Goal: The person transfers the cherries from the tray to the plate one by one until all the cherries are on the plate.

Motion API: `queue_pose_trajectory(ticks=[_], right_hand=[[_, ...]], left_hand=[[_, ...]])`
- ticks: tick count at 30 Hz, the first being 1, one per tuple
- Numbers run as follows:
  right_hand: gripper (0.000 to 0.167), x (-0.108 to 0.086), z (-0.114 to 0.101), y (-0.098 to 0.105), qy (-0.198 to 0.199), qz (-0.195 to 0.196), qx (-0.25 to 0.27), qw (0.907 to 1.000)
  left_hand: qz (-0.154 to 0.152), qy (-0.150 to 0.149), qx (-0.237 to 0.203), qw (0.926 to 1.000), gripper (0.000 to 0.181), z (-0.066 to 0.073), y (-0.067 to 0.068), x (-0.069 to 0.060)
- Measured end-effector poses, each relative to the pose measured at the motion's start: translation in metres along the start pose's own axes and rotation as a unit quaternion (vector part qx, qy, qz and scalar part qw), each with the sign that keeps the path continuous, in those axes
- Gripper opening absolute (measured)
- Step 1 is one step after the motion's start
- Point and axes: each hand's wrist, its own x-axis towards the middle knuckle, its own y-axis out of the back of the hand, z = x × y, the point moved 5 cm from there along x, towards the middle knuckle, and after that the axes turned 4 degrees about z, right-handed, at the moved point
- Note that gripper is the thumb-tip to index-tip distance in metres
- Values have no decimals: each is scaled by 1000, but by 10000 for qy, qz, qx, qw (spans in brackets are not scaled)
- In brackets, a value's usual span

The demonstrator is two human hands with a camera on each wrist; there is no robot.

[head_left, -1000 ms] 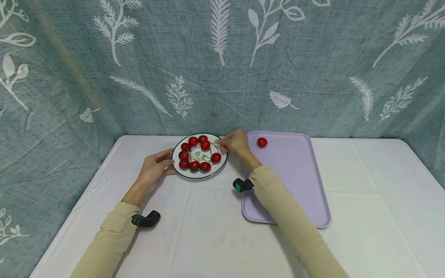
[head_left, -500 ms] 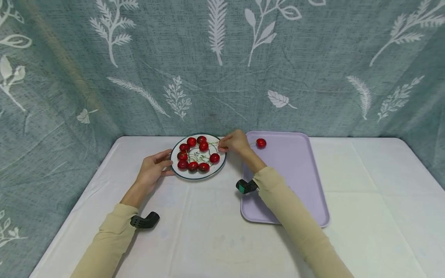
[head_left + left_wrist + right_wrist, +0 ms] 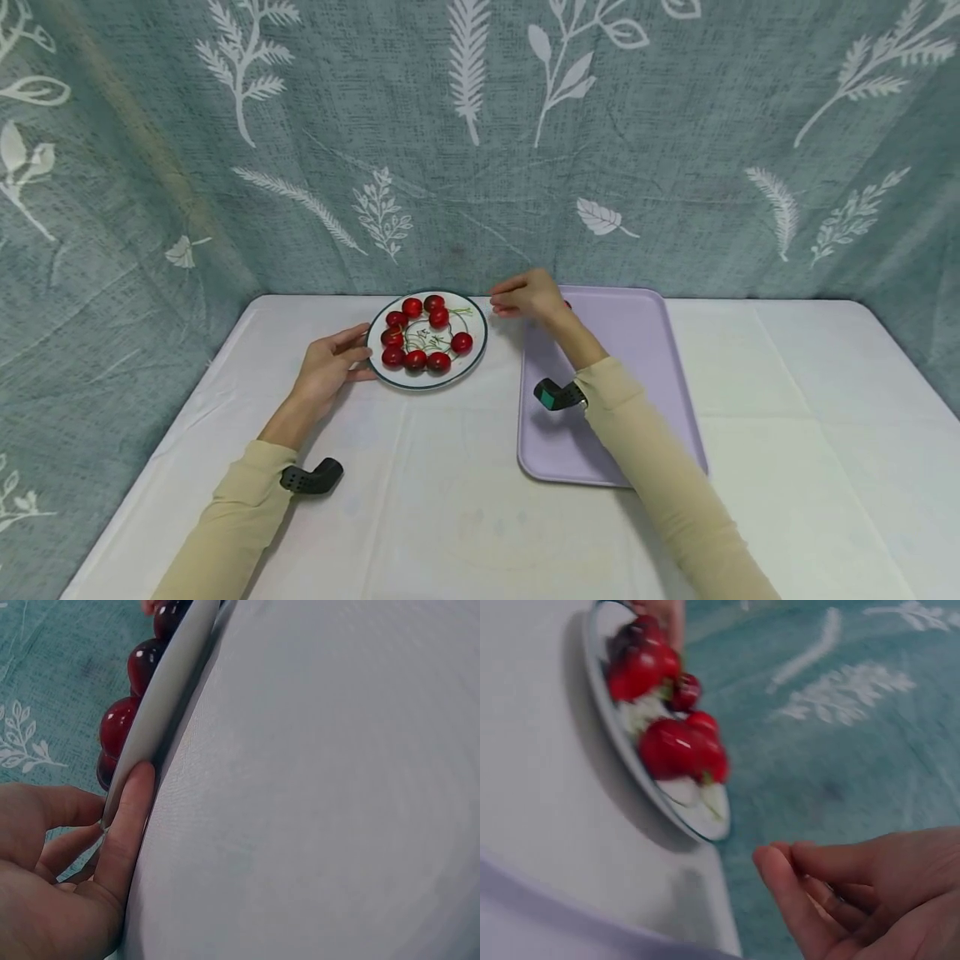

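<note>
A white plate with a dark blue rim (image 3: 472, 364) bears several red cherries (image 3: 438, 362), set mostly around its edge with stems toward the middle. My left hand (image 3: 327, 362) holds the plate's left rim; in the left wrist view, fingers (image 3: 135, 791) lie against its outer wall and at its edge. My right hand (image 3: 528, 296) hovers just right of the plate, between it and the lilac tray (image 3: 615, 400). Its thumb and fingertips are close together, with nothing seen between them. One cherry (image 3: 567, 305) on the tray is mostly hidden behind the right wrist.
White cloth (image 3: 450, 500) covers the table. A teal curtain with white leaf prints (image 3: 450, 183) hangs along the back and left side. The right forearm crosses over the tray.
My right hand has left the plate's right rim and a cherry stem there, moving right and slightly up. It now covers most of the tray's cherry. The left hand stays put.
</note>
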Motion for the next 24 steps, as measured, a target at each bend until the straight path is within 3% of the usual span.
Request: queue_pose_trajectory(ticks=[8, 13, 16, 18, 24], right_hand=[[32, -1, -10, 38, 209, -114, -105, 9997], [29, -3, -9, 53, 841, -84, -814, 9931], [27, -2, -8, 56, 1373, -105, -1552, 9782], [26, -1, -7, 56, 1650, -120, -2131, 9629], [25, 4, -5, 49, 1997, -426, -3428, 9169]], left_hand=[[40, 21, 54, 10000, 53, 2, 0, -2], [35, -9, 75, 10000, 53, 3, -1, -2], [22, -30, 89, 10000, 53, 3, -1, -1], [22, -38, 86, 10000, 53, 3, -1, -1], [82, -18, 65, 9999, 52, 1, -1, -1]])
